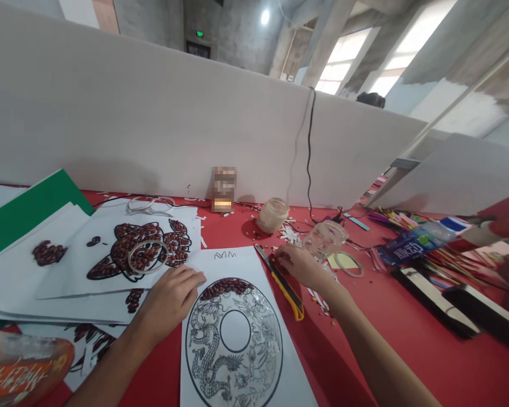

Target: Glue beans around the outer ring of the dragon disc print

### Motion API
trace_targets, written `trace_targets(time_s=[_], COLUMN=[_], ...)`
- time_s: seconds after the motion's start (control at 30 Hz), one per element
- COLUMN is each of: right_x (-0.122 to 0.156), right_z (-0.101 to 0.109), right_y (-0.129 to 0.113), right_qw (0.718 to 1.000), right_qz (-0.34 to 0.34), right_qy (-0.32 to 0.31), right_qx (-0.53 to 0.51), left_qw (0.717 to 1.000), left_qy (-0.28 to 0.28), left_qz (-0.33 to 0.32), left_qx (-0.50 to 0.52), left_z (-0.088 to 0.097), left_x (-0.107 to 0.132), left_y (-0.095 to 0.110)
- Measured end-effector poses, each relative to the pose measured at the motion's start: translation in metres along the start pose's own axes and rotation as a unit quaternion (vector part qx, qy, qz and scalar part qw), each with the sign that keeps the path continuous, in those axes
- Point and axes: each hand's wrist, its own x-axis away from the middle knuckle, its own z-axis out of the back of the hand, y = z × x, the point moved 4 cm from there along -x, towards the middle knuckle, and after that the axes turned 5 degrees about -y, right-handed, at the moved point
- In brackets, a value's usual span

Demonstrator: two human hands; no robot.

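Note:
My left hand (pixel 170 297) rests knuckles up on the left edge of a white sheet (pixel 254 373) printed with a round dragon pattern (pixel 233 342), its fingers curled loosely against the paper. A patch of dark red beans (pixel 224 287) fills the top of the ring. My right hand (pixel 299 264) lies on the red table (pixel 407 362) just right of the sheet, fingers bent over scattered beans beside a yellow-and-black utility knife (pixel 282 281). I cannot make out anything between its fingertips.
A stack of white sheets with a bean-filled flower picture (pixel 146 249) and a tape ring (pixel 147 257) lies at left over a green sheet (pixel 29 206). Two glass jars (pixel 272 215) (pixel 324 239), a water bottle (pixel 415 242), another tape ring (pixel 348 263), a black cable (pixel 309 152) and a white partition (pixel 152 113) stand behind.

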Motion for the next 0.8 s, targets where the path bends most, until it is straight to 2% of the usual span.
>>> trace_targets(time_s=[0.27, 0.53, 0.67, 0.8], right_x=[-0.003, 0.009, 0.029, 0.052], right_z=[-0.006, 0.004, 0.007, -0.004], right_y=[0.002, -0.008, -0.033, -0.071], right_qw=[1.0, 0.999, 0.992, 0.982], right_qz=[-0.01, -0.039, -0.05, -0.01], right_qy=[-0.014, 0.03, 0.07, 0.061], right_qx=[-0.019, -0.023, -0.092, -0.181], left_qw=[1.0, 1.0, 1.0, 1.0], left_qy=[0.011, 0.01, 0.01, 0.011], left_qz=[-0.003, 0.0, -0.002, -0.003], left_qx=[0.005, 0.005, 0.004, 0.008], left_z=[0.002, 0.001, 0.001, 0.0], left_x=[0.0, 0.0, 0.0, 0.0], left_y=[0.001, 0.001, 0.001, 0.0])
